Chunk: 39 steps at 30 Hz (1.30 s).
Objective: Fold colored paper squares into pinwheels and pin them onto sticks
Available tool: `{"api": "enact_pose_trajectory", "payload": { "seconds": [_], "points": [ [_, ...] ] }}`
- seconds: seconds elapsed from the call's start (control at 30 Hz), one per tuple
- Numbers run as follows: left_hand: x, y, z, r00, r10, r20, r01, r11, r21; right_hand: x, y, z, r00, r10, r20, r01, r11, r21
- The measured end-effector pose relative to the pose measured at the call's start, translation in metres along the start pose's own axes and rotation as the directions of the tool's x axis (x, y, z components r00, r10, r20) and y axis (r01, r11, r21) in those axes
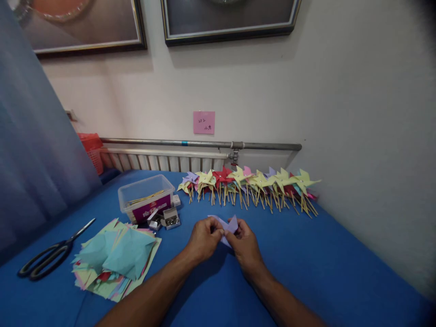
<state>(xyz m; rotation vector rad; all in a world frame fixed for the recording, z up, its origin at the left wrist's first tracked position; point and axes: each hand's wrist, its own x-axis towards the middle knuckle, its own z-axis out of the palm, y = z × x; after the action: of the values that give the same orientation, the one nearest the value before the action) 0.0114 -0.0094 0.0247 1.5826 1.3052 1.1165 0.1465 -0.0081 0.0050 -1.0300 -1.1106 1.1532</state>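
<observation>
Both forearms reach in over the blue table [306, 268]; the left hand [204, 238] and right hand [245, 244] pinch a lilac paper piece [231, 224] between them, just above the cloth. Left lie a paper stack [117, 259] and scissors [47, 256]; beyond, a plastic box [146, 196] and a row of pinwheels [248, 184].

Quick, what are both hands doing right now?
Left hand: closed, pinching the lavender paper piece.
Right hand: closed, pinching the same paper piece from the other side.
</observation>
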Motion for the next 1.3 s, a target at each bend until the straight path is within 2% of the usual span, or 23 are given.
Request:
{"api": "enact_pose_trajectory", "payload": {
  "seconds": [0.37, 0.6, 1.07, 1.3],
  "points": [
    [-0.001, -0.0016, -0.0026, 1.0, 0.024, 0.02, -0.025, 0.998, 0.053, 0.0022, -0.0025, -0.0026, 0.998, 0.058, -0.013, -0.059, 0.997, -0.045],
    [-0.0011, -0.001, -0.0016, 0.999, 0.035, 0.014, -0.036, 0.998, 0.043, 0.0017, -0.0014, -0.002, 1.0, 0.016, -0.024, -0.017, 1.0, -0.023],
    [-0.0026, 0.0026, -0.0032, 0.999, 0.031, 0.031, -0.033, 0.998, 0.05, 0.005, 0.0007, -0.0045, 0.999, 0.049, 0.006, -0.048, 0.998, -0.041],
    [-0.0028, 0.0054, -0.0034, 1.0, -0.001, 0.014, 0.0, 0.999, 0.047, 0.0009, -0.0045, -0.0009, 1.0, 0.018, 0.008, -0.017, 0.998, -0.054]
  ]
}}
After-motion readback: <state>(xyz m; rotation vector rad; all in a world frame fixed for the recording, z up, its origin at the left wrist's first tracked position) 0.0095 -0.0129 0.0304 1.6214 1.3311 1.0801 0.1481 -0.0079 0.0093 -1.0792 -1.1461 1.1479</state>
